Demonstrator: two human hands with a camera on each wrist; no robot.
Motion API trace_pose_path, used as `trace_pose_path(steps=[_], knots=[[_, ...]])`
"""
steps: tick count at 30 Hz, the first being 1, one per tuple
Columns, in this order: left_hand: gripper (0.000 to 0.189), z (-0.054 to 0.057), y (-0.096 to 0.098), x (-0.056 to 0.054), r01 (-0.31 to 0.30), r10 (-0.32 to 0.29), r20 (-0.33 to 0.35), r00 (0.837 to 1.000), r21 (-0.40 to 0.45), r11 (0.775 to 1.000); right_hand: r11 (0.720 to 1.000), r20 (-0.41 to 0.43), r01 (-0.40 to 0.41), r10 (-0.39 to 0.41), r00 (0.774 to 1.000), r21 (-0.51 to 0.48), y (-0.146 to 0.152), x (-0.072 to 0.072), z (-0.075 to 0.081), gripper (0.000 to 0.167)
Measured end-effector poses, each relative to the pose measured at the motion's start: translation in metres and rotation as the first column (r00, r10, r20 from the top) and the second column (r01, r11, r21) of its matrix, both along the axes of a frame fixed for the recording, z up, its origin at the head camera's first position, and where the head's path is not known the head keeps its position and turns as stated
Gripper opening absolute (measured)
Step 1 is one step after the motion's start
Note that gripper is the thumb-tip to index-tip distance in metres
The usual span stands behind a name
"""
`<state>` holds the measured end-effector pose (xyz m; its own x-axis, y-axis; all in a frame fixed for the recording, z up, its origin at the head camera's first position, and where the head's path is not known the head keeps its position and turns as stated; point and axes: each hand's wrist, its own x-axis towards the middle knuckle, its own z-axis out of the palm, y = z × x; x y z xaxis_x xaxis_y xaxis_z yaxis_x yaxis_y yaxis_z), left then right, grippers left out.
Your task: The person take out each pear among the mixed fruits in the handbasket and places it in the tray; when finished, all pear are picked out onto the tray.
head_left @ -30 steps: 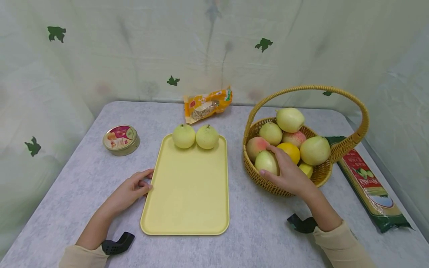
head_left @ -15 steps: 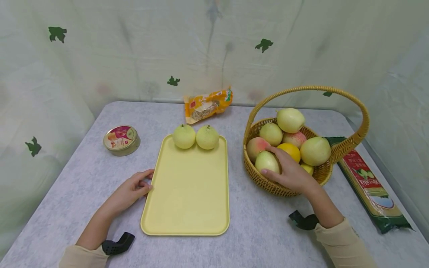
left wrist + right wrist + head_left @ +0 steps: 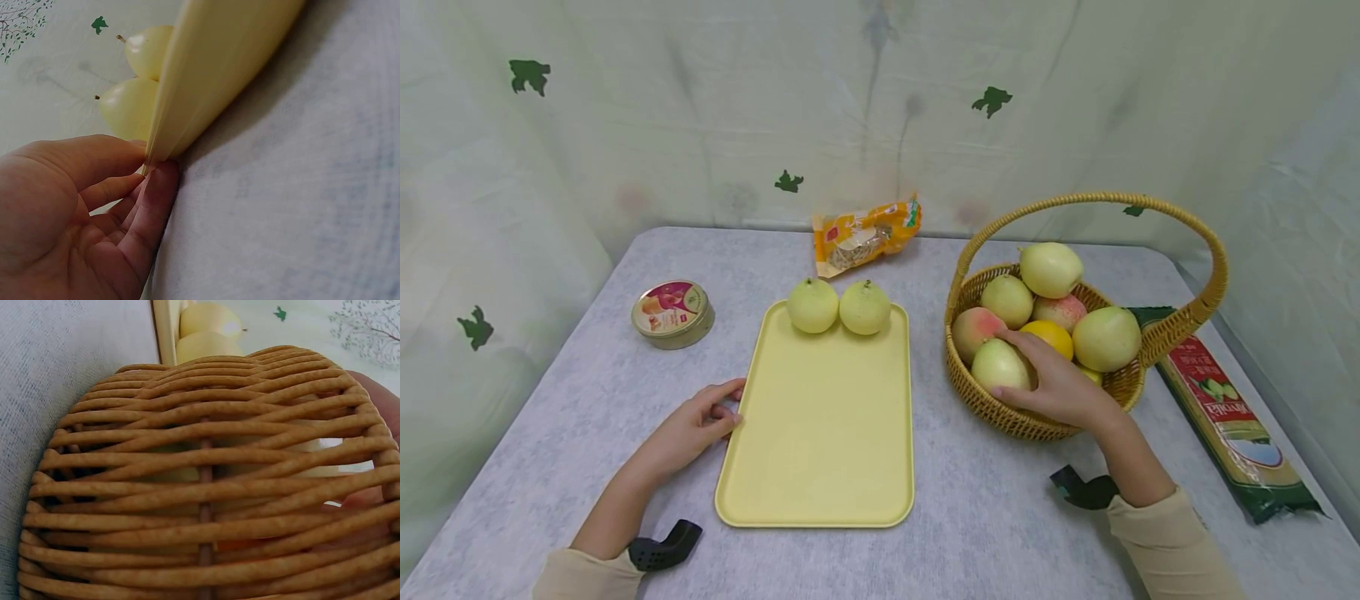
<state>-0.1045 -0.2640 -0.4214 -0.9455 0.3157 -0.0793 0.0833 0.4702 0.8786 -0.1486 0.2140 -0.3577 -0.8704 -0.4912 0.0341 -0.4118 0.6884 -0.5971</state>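
Note:
My left hand (image 3: pixel 688 433) pinches the left rim of a pale yellow tray (image 3: pixel 820 433); in the left wrist view, the thumb lies over the rim and fingers (image 3: pixel 159 187) sit below it. Two pale green pears (image 3: pixel 812 306) stand side by side at the tray's far end. Over at the wicker basket (image 3: pixel 1000 417), my right hand (image 3: pixel 1060 387) grips a pale pear (image 3: pixel 1000 364) by its right side, inside the near rim. Around that pear lie a peach (image 3: pixel 976 332), a yellow fruit (image 3: pixel 1051 336) and several more pears. The basket's weave hides most of this hand in the right wrist view.
The basket's tall handle (image 3: pixel 1090 197) arches over the fruit. A green and red packet (image 3: pixel 1232 417) lies right of the basket, partly behind it. At the back sits an orange snack bag (image 3: pixel 867 237). A round tin (image 3: pixel 672 314) stands at the left on the grey table (image 3: pixel 587 358).
My right hand has shifted slightly to the right, and the pear it grips has moved a little with it. The left hand and the tray stay where they were.

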Motion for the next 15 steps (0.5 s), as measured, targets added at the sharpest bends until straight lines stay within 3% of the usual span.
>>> trace_pose_path(steps=[15], knots=[[0.053,-0.0008,-0.0002,-0.0002,-0.007,0.007,0.004,1.000,-0.001,1.000,0.999,0.001,0.018,-0.018,1.000,-0.048,0.0021,0.0038,-0.0010,0.080]])
